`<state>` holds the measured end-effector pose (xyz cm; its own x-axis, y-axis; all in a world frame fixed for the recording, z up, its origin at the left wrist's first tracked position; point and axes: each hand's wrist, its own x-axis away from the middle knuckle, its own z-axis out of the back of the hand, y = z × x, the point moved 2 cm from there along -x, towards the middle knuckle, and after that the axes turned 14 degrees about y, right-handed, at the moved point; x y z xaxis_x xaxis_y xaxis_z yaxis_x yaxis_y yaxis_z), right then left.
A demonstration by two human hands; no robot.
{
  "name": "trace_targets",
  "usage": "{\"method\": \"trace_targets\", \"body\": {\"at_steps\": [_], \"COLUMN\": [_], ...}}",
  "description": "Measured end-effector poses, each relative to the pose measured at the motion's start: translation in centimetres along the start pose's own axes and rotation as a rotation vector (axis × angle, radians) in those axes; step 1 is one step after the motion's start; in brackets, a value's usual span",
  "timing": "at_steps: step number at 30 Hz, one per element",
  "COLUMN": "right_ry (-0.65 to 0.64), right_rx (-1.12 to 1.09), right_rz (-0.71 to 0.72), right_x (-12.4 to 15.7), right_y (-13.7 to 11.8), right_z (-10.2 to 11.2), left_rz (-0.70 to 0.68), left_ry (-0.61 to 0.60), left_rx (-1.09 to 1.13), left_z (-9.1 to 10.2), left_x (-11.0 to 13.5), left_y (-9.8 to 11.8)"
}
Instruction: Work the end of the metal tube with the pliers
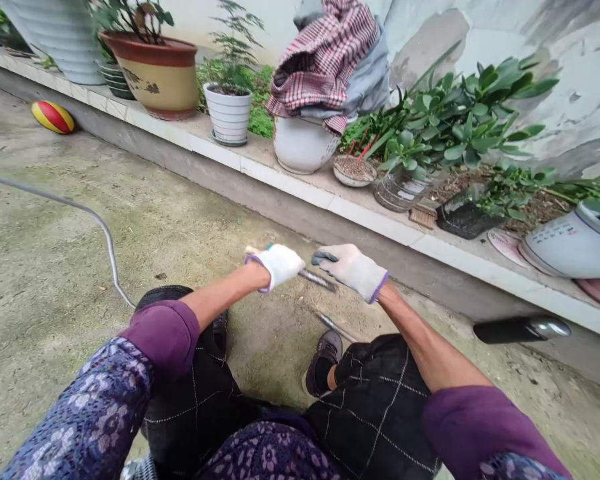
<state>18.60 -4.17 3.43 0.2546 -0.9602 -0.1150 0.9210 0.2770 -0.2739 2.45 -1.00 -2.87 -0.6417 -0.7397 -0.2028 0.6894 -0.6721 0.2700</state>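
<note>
My left hand (pixel 284 265), in a white work glove with a purple cuff, is closed around a narrow hand tool. A light handle end sticks out on its left side, and a flat metal blade (pixel 321 280) comes out to the right, toward the ground. Just right of it and above the blade is my right hand (pixel 353 268), in a matching glove with grey-coated fingers. Those fingers are curled together; whatever they may hold is hidden. A thin metal-grey length (pixel 334 327) lies on the ground by my shoe (pixel 325 360).
Beyond my hands runs a tiled ledge (pixel 290 183) with several plant pots and a white pot (pixel 303 143) topped by checked cloth. A grey hose (pixel 97 217) crosses the concrete at left. A ball (pixel 53 117) and a black cylinder (pixel 510 329) are near the ledge.
</note>
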Motion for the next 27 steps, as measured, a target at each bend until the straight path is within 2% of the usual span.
{"method": "trace_targets", "body": {"at_steps": [2,3,6,9,12,15,18,22,25,27], "right_ry": [-0.003,-0.003,-0.009,-0.063,-0.163,-0.156,-0.072,-0.043,-0.095,-0.12], "right_rx": [-0.038,-0.075,-0.18,-0.193,-0.094,0.033,0.013,-0.143,-0.299,-0.421], "right_rz": [-0.102,-0.153,-0.23,-0.186,-0.036,0.033,0.006,-0.007,-0.062,-0.154], "right_x": [-0.5,-0.8,-0.9,0.3,1.6,1.9,1.3,1.2,2.2,2.9], "right_y": [1.9,2.7,3.7,2.1,-0.7,-2.3,-1.6,1.0,2.6,3.4], "right_z": [1.2,1.4,0.6,-1.7,-2.9,-1.4,1.7,4.3,4.5,4.4], "left_rz": [-0.104,-0.111,-0.009,0.107,0.131,0.065,-0.04,-0.119,-0.149,-0.11], "left_ry": [-0.036,-0.039,0.041,0.163,0.157,0.027,-0.063,-0.038,-0.015,-0.004], "left_rx": [-0.011,0.004,0.177,0.332,0.221,-0.042,-0.148,-0.1,0.022,0.206], "left_z": [0.0,0.4,2.3,3.8,3.5,2.4,2.2,3.3,3.7,3.5], "left_x": [0.5,0.6,0.5,0.1,0.0,-0.1,-0.4,-0.9,-1.2,-1.5], "left_y": [1.0,1.2,0.3,-1.4,-2.3,-1.8,-0.3,2.2,3.9,4.5]}}
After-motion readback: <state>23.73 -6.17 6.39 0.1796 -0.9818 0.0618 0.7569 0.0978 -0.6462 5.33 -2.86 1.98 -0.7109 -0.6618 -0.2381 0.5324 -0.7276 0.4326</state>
